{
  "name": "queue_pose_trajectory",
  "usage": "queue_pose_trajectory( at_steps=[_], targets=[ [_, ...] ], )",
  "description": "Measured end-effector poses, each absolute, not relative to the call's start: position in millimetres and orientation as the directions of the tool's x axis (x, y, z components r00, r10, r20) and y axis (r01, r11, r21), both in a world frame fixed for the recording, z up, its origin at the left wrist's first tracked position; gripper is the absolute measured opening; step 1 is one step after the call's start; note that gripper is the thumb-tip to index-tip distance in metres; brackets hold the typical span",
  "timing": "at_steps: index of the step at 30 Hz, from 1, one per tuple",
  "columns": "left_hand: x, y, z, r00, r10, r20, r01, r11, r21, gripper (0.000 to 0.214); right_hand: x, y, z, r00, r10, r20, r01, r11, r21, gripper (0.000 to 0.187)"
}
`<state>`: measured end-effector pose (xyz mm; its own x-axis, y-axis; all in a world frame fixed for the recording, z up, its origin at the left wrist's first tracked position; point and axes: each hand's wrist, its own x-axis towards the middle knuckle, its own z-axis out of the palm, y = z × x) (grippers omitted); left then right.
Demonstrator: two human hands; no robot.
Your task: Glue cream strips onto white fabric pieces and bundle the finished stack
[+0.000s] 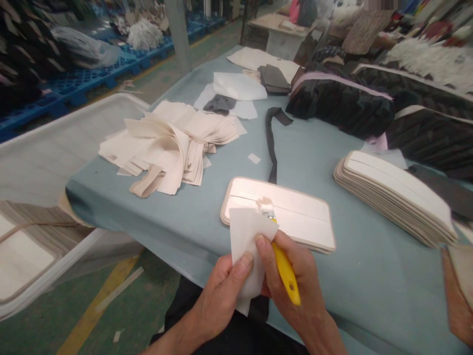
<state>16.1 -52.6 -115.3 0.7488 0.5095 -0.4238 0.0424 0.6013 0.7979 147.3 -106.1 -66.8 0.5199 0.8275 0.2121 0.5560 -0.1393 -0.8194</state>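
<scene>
My left hand (225, 291) pinches a folded white sheet (246, 231), thumb on top. The sheet looks like paper or thin fabric; I cannot tell which. My right hand (295, 271) grips a paintbrush with a yellow handle (283, 266), and its thumb also presses on the sheet's right edge. The brush bristles (264, 203) are over a white rounded panel (303, 217) with a beige border and a line along its length. Whether the bristles touch the panel is hard to see. The panel lies flat on the blue-green table (177, 217), just beyond both hands.
Left on the table lies a loose pile of cream fabric pieces (166, 143). A stack of similar panels (395, 197) stands at the right. Behind are black bundles (340, 101) and a dark strip (271, 143). A white bin (88, 123) stands left. A person's arm (458, 301) shows at the right edge.
</scene>
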Motion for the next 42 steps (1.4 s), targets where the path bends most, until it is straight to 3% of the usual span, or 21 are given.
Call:
queue_pose_trajectory(
  at_steps=[4,11,16,25,27,30,33,35,39,42],
  targets=[
    [19.8,-60.8,-115.0,0.676,0.593,-0.437,0.020,0.579,0.815,0.066,147.8,-108.3,-73.0,0.563,0.798,0.217,0.515,-0.133,-0.847,0.038],
    [40.2,-76.1,-111.2,0.473,0.696,-0.540,-0.114,0.656,0.746,0.070,138.7,-107.0,-79.2,0.650,0.688,0.324,0.529,-0.104,-0.842,0.016],
    [43.7,-89.0,-115.5,0.461,0.710,-0.533,-0.093,0.636,0.766,0.072,133.8,-104.5,-73.7,0.726,0.594,0.347,0.524,-0.150,-0.838,0.020],
    [40.3,-93.4,-127.3,0.523,0.728,-0.443,-0.071,0.555,0.829,0.056,140.9,-100.7,-74.9,0.832,0.435,0.344,0.481,-0.259,-0.838,0.023],
    [35.1,-86.9,-128.3,0.495,0.771,-0.400,-0.099,0.507,0.856,0.053,153.1,-98.6,-71.0,0.825,0.450,0.342,0.492,-0.274,-0.826,0.025],
    [18.8,-69.2,-128.2,0.400,0.851,-0.342,-0.105,0.413,0.905,0.050,176.8,-92.5,-63.0,0.679,0.636,0.368,0.637,-0.260,-0.726,0.025],
    [-1.0,-42.9,-125.5,0.335,0.898,-0.284,0.027,0.292,0.956,0.038,195.3,-85.1,-59.8,0.540,0.778,0.322,0.734,-0.247,-0.633,0.021],
    [-9.6,-23.3,-122.4,0.394,0.914,-0.097,0.105,0.060,0.993,0.035,202.1,-79.9,-60.7,0.496,0.814,0.301,0.770,-0.253,-0.586,0.021],
    [-9.7,10.9,-117.0,0.558,0.736,0.384,0.071,-0.503,0.861,0.047,211.6,-67.8,-63.3,0.456,0.850,0.263,0.799,-0.261,-0.542,0.022],
    [-2.6,27.9,-115.9,0.618,0.636,0.462,0.093,-0.643,0.760,0.033,221.0,-58.2,-62.4,0.403,0.888,0.220,0.794,-0.220,-0.567,0.019]
  ],
)
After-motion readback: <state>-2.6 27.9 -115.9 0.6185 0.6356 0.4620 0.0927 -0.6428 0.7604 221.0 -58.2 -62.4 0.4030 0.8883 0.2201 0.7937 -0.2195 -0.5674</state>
